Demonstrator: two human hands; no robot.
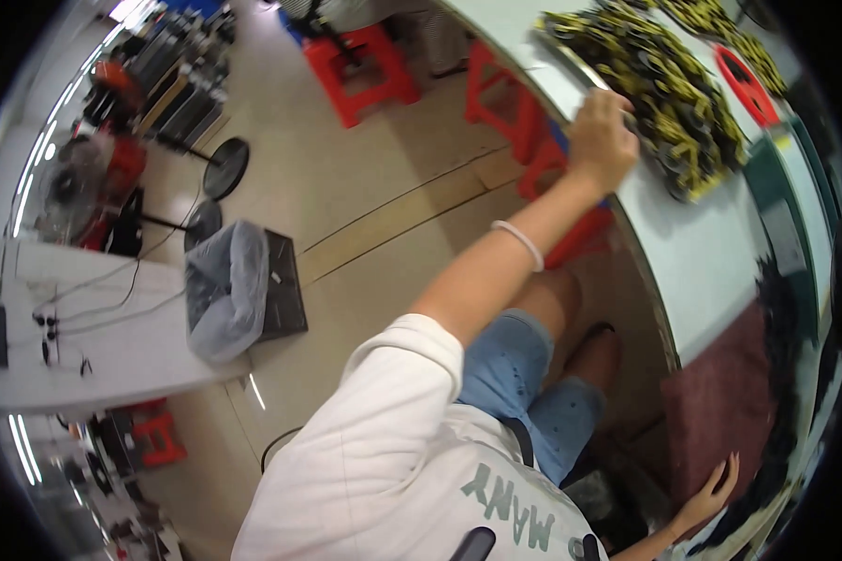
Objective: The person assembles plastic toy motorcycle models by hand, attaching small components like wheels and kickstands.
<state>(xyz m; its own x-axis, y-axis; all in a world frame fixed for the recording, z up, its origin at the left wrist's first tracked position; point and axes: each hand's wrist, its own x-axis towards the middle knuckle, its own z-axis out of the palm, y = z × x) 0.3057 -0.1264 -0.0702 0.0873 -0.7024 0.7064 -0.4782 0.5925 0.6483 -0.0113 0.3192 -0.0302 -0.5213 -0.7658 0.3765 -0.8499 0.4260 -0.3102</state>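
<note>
My left hand (603,140) reaches out to the edge of a shallow tray (582,65) on the white table, its fingers curled round the rim. The tray is heaped with yellow-and-black looped, cord-like pieces (660,84); their exact kind is hard to make out. At the lower right, my right hand (706,505) is at the edge of a dark red cloth (716,402), fingers apart, with nothing seen in them.
A red oval-rimmed object (748,86) and a green bin (781,210) stand beyond the tray on the white table (683,271). Red stools (370,75) stand by its edge. On the left are a lined trash bin (276,290) and standing fans (75,187) with trailing cables.
</note>
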